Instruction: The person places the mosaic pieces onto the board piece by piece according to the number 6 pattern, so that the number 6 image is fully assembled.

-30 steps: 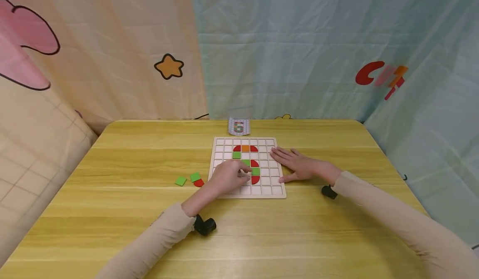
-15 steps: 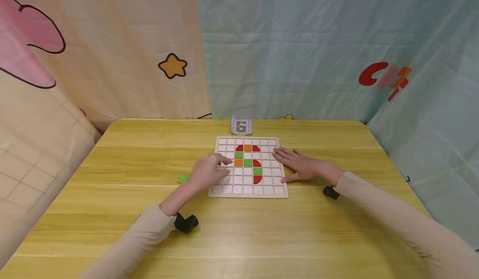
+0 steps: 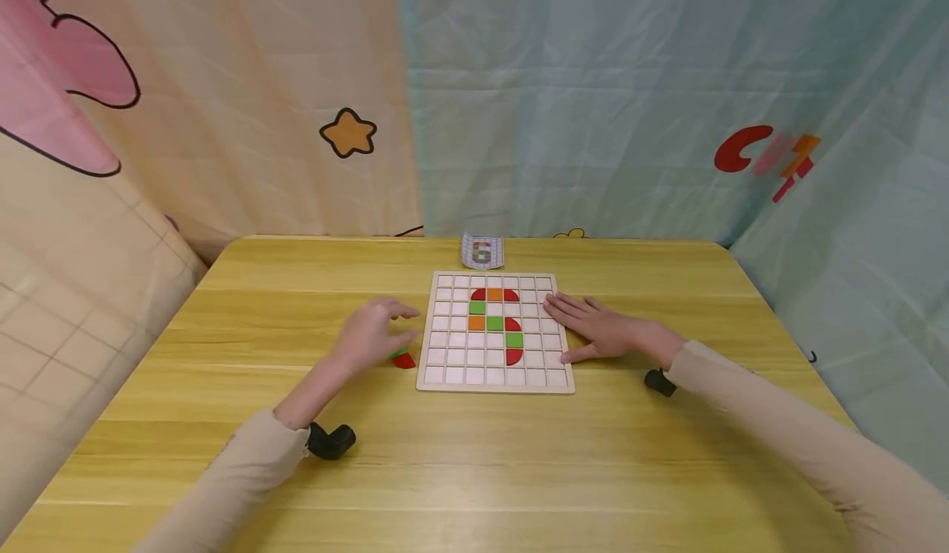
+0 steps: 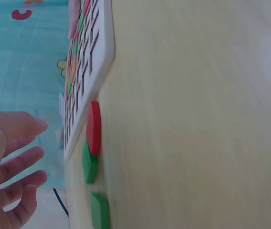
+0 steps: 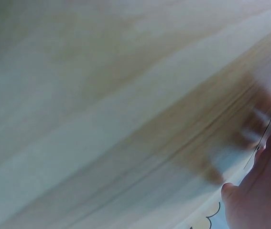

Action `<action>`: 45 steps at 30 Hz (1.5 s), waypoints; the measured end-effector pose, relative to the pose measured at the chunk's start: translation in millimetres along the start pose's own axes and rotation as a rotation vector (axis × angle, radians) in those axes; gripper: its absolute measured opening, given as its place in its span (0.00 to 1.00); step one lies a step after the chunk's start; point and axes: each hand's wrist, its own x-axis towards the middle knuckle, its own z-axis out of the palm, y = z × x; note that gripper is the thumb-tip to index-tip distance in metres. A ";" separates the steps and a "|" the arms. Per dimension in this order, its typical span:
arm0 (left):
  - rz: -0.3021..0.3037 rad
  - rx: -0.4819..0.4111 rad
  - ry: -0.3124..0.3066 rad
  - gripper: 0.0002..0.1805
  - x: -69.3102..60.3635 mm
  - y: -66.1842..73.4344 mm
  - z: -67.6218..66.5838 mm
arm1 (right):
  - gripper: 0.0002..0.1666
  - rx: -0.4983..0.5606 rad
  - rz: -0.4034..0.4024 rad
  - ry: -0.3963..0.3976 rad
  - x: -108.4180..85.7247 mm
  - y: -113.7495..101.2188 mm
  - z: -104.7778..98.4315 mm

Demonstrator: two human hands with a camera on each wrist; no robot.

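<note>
On the table lies a white grid board (image 3: pixel 452 376) with red, green and orange tiles set in some of its squares. My left hand (image 3: pixel 368 335) hovers left of the board, fingers loosely bent and holding nothing. Below it are a red rounded tile (image 3: pixel 404 361) and part of a green tile. The left wrist view shows the red tile (image 4: pixel 93 129) touching one green tile (image 4: pixel 90 164), with a second green tile (image 4: pixel 100 210) apart from them; the left hand (image 4: pixel 11 167) is clear of all three. My right hand (image 3: pixel 604 330) rests spread on the board's right edge.
A small curled card (image 3: pixel 482 251) with a coloured figure on a grid stands behind the board. Curtains (image 3: pixel 593 83) hang along the table's far side. Black wrist cameras (image 3: pixel 331 442) sit below both cuffs.
My left hand has moved left, off the board to above the loose tiles. An orange tile it had covered now shows in the grid. My right hand stays on the board's edge.
</note>
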 end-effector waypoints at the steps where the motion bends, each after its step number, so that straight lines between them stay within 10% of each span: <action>1: 0.000 0.004 0.001 0.15 -2.2 -3.1 -0.6 | 0.55 0.001 -0.001 0.000 0.0 -0.3 -0.2; 18: -0.066 -0.017 -0.081 0.21 -29.5 -28.1 -3.6 | 0.55 -0.001 0.019 -0.032 -1.9 -4.5 -4.7; 45: -0.074 -0.040 -0.082 0.15 -29.6 -29.5 2.1 | 0.56 -0.021 0.023 -0.041 0.0 -1.2 -2.9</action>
